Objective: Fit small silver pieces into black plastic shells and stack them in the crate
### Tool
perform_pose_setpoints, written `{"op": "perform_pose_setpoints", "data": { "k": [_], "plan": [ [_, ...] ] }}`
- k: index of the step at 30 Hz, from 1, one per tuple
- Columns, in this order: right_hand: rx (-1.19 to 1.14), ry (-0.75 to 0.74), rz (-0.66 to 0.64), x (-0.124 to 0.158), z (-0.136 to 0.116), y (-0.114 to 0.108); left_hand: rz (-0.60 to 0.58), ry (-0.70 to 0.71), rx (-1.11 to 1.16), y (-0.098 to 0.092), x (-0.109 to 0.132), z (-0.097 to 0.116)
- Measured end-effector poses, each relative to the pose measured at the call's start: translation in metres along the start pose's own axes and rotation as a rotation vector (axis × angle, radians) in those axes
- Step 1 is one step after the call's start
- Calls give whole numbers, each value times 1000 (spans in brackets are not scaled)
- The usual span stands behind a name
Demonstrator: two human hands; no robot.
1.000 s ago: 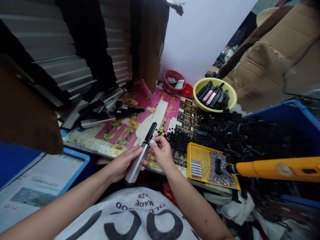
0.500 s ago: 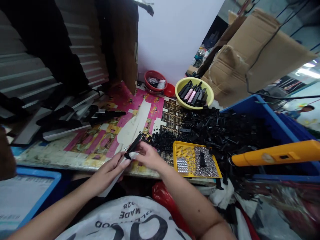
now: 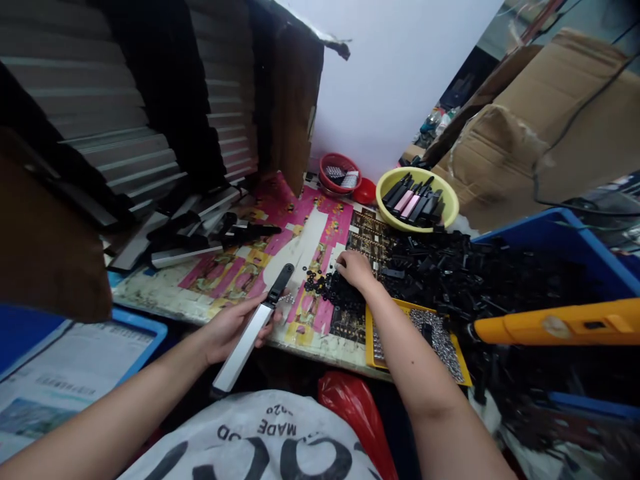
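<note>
My left hand is closed around a long silver-white bar with a black end piece. The bar slants over the table's front edge, its black end pointing away from me. A round hole or ring shows at the tip of that end. My right hand reaches down to a heap of small black rings, fingers bent together at its far side. A white wrap shows on a fingertip. What the right fingers pinch, if anything, is hidden.
A yellow tray of small metal parts lies partly under my right forearm. Behind are a yellow bowl of black and pink pieces and a red basket. An orange power screwdriver juts in from the right. Similar bars lie left.
My right hand has left the bar and moved right and away to the black rings. My left hand still holds the bar, now turned with its black end in plain view.
</note>
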State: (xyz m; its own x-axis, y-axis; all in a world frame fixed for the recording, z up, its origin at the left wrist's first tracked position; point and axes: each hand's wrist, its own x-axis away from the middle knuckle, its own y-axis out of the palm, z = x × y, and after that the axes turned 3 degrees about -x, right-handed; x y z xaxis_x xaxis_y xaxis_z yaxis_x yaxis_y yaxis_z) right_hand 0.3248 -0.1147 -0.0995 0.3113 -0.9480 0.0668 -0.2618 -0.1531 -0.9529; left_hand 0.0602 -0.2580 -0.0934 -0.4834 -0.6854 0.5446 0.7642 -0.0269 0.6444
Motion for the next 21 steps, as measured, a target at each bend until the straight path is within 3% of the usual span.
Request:
{"op": "perform_pose_setpoints", "data": {
  "k": [3,7,9,14,19,21],
  "plan": [
    [-137,-67,80,14,-18,-7,-33,-12,11,2,-3,-1],
    [-638,-283,191,39,-59,-7,-52,-50,-15,10,-4,-2],
    [-751,-299,231,50,-76,-1,-37,-59,-51,14,-4,-3],
    [-973,-113,301,60,-89,20,32,68,-248,25,-2,-7],
    [-1562,17,43,58,-93,44,119,166,-501,23,-3,-11],
    [-1700,90,28,60,-97,51,154,204,-628,19,-5,-11]
  ]
}}
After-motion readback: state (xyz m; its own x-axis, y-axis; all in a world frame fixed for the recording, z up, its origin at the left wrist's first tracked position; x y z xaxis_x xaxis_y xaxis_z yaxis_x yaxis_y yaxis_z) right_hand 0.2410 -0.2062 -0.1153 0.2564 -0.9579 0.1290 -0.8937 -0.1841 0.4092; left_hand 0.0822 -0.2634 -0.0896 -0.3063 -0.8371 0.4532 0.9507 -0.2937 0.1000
